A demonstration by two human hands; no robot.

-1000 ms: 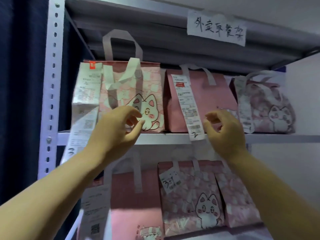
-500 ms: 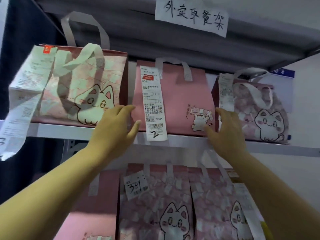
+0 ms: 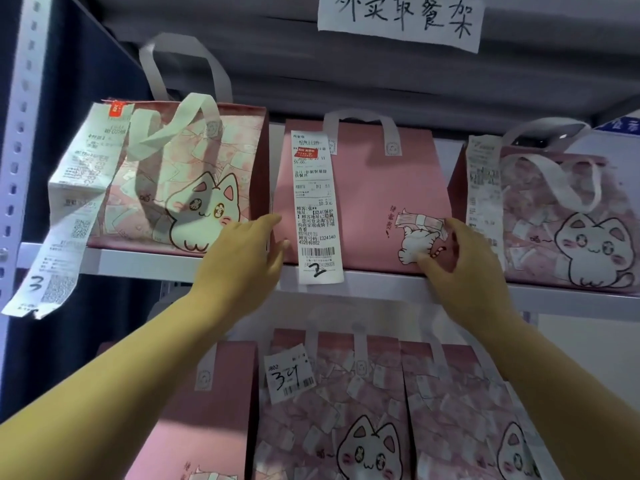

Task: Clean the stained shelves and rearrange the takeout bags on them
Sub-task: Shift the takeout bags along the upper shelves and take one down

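Observation:
A plain pink takeout bag [image 3: 374,188] with a long receipt marked "2" [image 3: 315,216] stands in the middle of the upper shelf [image 3: 138,265]. My left hand [image 3: 242,258] touches its lower left side with straight fingers. My right hand [image 3: 460,261] grips its lower right corner, thumb on the front and fingers curled round the side. A cat-print bag [image 3: 180,181] with a hanging receipt marked "3" [image 3: 52,271] stands to the left. Another cat-print bag [image 3: 561,220] stands to the right.
On the shelf below stand three pink bags: a plain one [image 3: 207,410], one tagged "34" [image 3: 329,417] and one at the right [image 3: 467,417]. A handwritten paper sign [image 3: 398,19] hangs on the top shelf. A perforated metal post [image 3: 20,133] rises at the left.
Both hands moved from in front of the shelf onto the middle pink bag, one at each side. The right hand's fingers have closed round its corner. The view has drawn closer.

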